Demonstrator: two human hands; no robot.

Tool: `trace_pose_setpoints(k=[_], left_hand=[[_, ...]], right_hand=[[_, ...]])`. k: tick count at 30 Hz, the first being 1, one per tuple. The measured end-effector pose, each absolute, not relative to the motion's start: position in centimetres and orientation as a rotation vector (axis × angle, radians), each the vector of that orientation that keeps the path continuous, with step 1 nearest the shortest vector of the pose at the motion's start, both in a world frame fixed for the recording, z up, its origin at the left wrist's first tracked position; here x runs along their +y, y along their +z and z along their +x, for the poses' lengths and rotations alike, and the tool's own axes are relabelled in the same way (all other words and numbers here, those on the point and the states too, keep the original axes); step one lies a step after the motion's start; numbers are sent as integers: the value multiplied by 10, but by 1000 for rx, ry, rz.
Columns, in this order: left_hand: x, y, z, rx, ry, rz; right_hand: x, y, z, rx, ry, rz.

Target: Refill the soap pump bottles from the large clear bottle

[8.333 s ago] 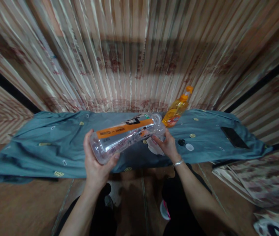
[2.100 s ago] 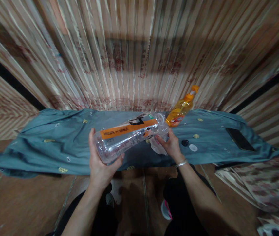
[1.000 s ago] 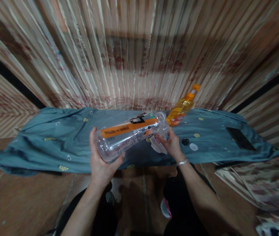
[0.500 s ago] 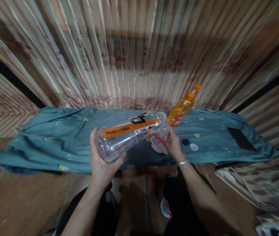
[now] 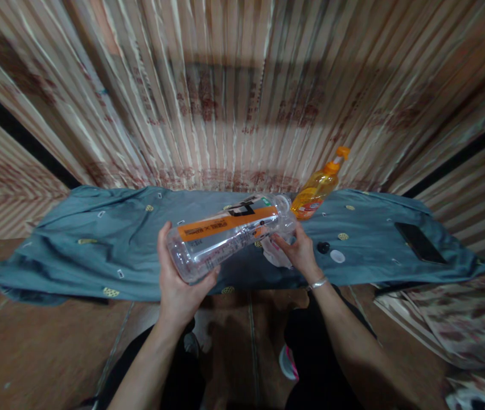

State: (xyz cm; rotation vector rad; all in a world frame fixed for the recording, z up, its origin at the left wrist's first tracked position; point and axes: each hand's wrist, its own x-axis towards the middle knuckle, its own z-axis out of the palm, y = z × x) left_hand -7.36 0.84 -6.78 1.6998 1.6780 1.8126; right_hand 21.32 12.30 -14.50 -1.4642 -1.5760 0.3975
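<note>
A blue-grey cloth (image 5: 97, 239) covers the low surface before a striped wall. The left hand (image 5: 178, 285) grips the base of a clear bottle (image 5: 225, 236), held nearly horizontal above the cloth. The right hand (image 5: 300, 256) pinches a white cloth (image 5: 274, 257) beneath the bottle's neck. An orange dispenser bottle (image 5: 317, 188) stands behind.

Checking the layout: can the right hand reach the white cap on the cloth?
Probably yes: the white cap lies uncovered close beside the right hand, which is busy at the bottle neck.

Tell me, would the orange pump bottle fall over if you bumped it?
Probably, with a firm bump: the orange pump bottle is tall and narrow and stands on soft, wrinkled blue cloth. It looks filled with liquid, so a light nudge may only wobble it.
</note>
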Motion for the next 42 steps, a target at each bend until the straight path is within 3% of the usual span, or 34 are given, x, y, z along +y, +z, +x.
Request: trace_pose_setpoints(k=[42], left_hand=[[7,-63,-74,1702,1778,1638]], right_hand=[[123,-145,212,-1570,390,-1429]])
